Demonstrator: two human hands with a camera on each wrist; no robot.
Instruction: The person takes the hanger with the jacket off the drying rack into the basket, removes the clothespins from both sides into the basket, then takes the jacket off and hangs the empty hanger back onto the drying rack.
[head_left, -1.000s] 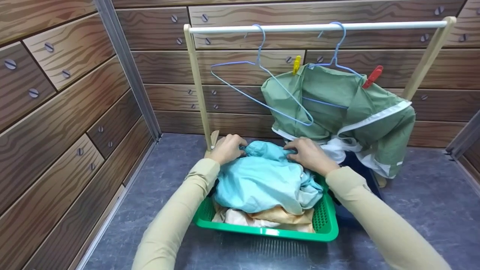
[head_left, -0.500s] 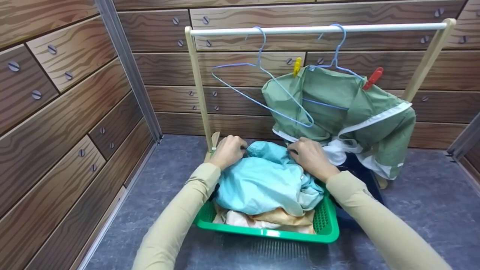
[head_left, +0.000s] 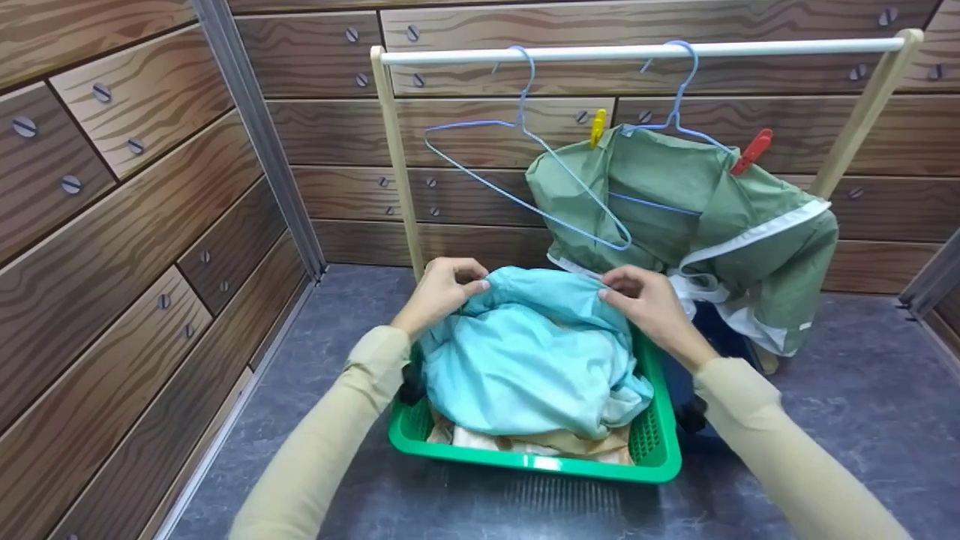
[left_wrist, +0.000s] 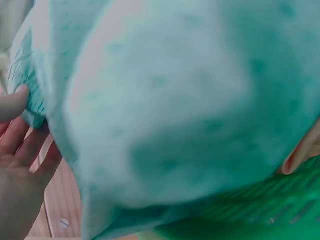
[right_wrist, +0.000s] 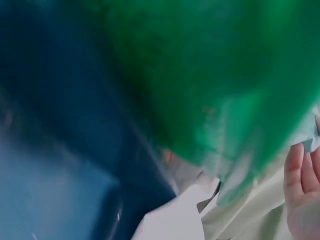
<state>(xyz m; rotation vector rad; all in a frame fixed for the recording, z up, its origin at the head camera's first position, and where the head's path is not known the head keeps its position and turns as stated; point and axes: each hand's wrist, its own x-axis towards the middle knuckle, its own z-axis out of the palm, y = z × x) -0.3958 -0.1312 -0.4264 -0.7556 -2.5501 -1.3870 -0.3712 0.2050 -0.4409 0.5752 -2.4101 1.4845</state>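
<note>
In the head view, the left hand (head_left: 442,291) and the right hand (head_left: 651,309) are apart, each pinching the light-blue cloth (head_left: 529,367) at its far edge. This cloth lies in the green basket (head_left: 600,470), above beige cloth (head_left: 574,444) near the basket's near edge. The left wrist view shows the thumb (left_wrist: 14,104) upon a fold; the right wrist view, fingers (right_wrist: 295,172) touching pale-blue cloth.

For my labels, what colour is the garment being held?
The garment is light turquoise, clearest in the head view.

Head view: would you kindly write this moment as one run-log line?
left hand: pinches turquoise garment; right hand: pinches garment; green basket: beneath garment; one hanger: bare
</note>
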